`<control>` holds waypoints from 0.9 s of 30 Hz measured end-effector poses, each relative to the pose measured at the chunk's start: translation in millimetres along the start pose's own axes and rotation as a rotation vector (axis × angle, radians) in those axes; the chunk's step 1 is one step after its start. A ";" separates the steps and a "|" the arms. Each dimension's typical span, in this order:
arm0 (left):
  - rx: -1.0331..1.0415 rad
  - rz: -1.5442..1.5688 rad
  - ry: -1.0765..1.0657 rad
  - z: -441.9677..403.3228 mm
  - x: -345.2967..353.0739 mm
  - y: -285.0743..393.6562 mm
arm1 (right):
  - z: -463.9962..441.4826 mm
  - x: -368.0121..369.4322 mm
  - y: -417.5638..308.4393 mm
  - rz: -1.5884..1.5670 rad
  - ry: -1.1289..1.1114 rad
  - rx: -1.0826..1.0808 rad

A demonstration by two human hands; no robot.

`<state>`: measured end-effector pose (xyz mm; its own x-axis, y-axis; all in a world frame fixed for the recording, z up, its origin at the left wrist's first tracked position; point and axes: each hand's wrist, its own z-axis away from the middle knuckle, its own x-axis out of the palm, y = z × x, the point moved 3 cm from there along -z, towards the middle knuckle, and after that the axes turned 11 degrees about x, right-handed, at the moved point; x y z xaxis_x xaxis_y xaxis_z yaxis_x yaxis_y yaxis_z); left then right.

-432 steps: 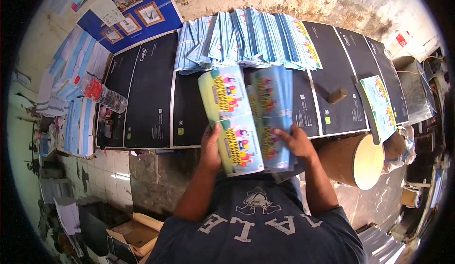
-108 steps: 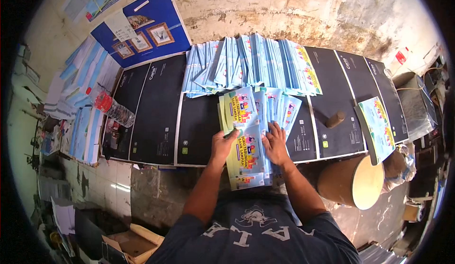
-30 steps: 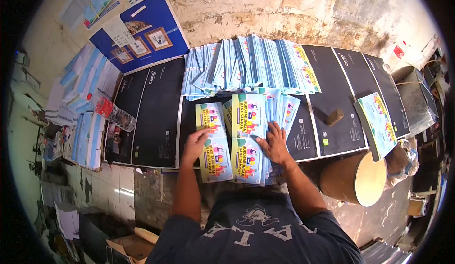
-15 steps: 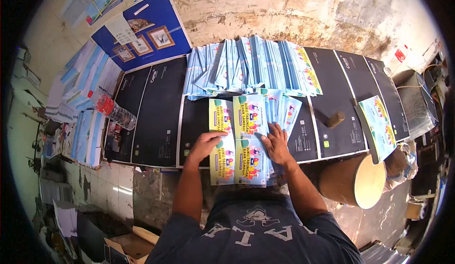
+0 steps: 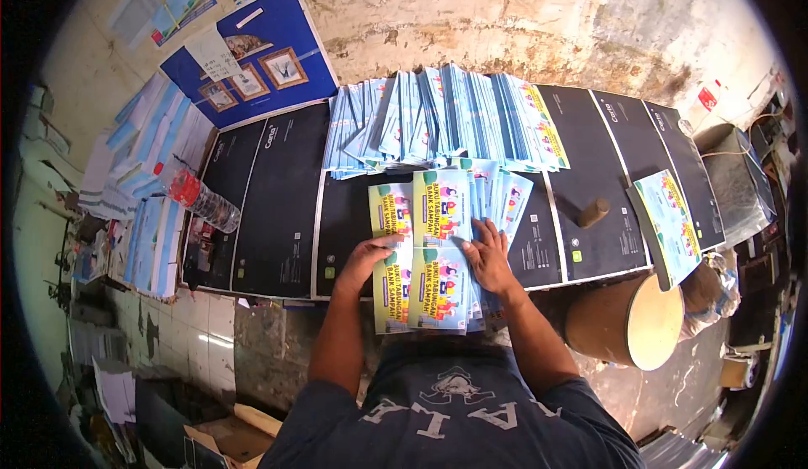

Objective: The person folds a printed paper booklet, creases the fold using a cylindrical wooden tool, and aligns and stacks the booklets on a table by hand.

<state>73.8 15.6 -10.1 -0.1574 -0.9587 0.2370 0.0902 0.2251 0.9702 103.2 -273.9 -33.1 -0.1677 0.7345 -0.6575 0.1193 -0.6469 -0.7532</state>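
Printed cover sheets lie in front of me, overlapping and hanging past the table's front edge. The left cover sheet point(image 5: 390, 208) is partly tucked under the right cover sheet point(image 5: 440, 292). My left hand point(image 5: 368, 263) grips the outer edge of the left sheet, fingers on top near its middle. Flat over the right sheet's edge and the pile beside it rests my right hand point(image 5: 491, 259), fingers spread and thumb toward the sheet. More printed sheets point(image 5: 513, 200) fan out beyond that hand.
A long row of blue-edged booklets point(image 5: 446, 120) stands behind the sheets. On the black table point(image 5: 282, 208) are a bottle point(image 5: 206, 200), a short brown cylinder point(image 5: 595, 212) and a booklet stack point(image 5: 669, 225) at right. A round drum point(image 5: 627, 322) stands by the front edge.
The left cover sheet has slid slightly down toward me, its top edge now lower against the right sheet. Both hands stay in nearly the same place.
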 end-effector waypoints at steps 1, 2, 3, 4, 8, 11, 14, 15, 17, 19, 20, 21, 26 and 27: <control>0.000 0.020 0.010 -1.3 6.0 3.5 | -0.8 0.4 -1.1 0.029 0.002 -0.003; 0.000 0.041 0.021 -3.5 11.2 4.3 | -0.9 0.0 -1.6 0.029 0.001 -0.004; -0.034 -0.040 0.047 -5.3 13.0 -1.1 | 1.1 -2.9 -6.7 0.070 -0.013 0.006; -0.033 -0.040 0.052 -6.5 16.5 -5.3 | 1.7 -3.9 -9.9 0.111 -0.025 0.015; 0.067 -0.184 0.081 -15.4 28.2 -10.8 | -0.7 -2.8 -5.7 0.093 -0.016 0.007; -0.043 -0.238 0.053 -12.5 45.0 -8.1 | 1.7 -0.6 -10.1 0.165 -0.007 0.008; 0.029 -0.322 0.118 -18.2 54.4 -26.2 | -1.4 -0.5 -12.8 0.161 -0.043 0.082; 0.043 -0.343 0.150 -19.5 57.8 -30.7 | 0.8 -0.2 -15.5 0.160 -0.017 0.062; 0.029 -0.383 0.212 -17.8 41.5 -47.8 | 1.9 -6.2 -22.3 0.177 -0.050 0.076; 0.071 -0.345 0.341 -7.1 20.1 -37.5 | -0.1 -3.7 -16.8 0.197 -0.055 0.080; 0.040 -0.411 0.422 2.9 2.7 -18.9 | 0.2 -1.2 -15.0 0.212 -0.060 0.087; 0.045 -0.209 0.441 14.9 -15.8 -4.6 | 1.3 -4.0 -20.3 0.174 -0.023 0.072; 0.021 -0.156 0.347 10.7 -2.1 -6.3 | 1.2 1.8 -22.7 0.284 0.024 0.045; 0.094 -0.333 0.291 3.3 21.7 1.6 | -1.4 1.1 -21.5 0.208 -0.025 0.104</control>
<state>67.3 -4.2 -3.2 0.1220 -0.9874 -0.1005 -0.0103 -0.1025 0.9947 101.8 -258.9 -17.7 -0.1742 0.5791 -0.7964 0.0528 -0.8021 -0.5948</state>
